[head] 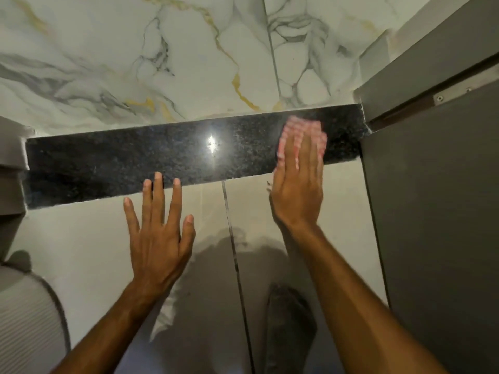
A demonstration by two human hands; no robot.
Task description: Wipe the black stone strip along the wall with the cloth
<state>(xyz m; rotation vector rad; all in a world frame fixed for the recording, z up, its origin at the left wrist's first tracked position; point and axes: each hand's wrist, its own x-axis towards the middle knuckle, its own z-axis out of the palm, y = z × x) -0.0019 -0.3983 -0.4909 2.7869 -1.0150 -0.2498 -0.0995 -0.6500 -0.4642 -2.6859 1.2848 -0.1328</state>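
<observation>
My right hand (298, 182) presses a pink-and-white checked cloth (302, 133) flat against the black stone strip (135, 163), near the strip's right end, just beside the grey door panel (432, 211). The fingers lie straight and together, not curled round the cloth; the cloth is held only by the pressure of palm and fingers on the stone, which I judge suits a sliding wipe better than a pinch would. The cloth's edges are blurred (the hand is probably in motion). My left hand (159, 238) is spread wide, fingers apart and holding nothing, laid flat on the pale tile (81, 238) below the strip with three fingertips (158, 178) reaching over its lower edge; it appears placed there as a brace while I lean in. The strip runs between the veined marble wall (135, 63) above and the plain tile below; a lamp's reflection (212, 143) marks its polished middle. Most of its length, leftward, lies beyond the cloth's present position.
</observation>
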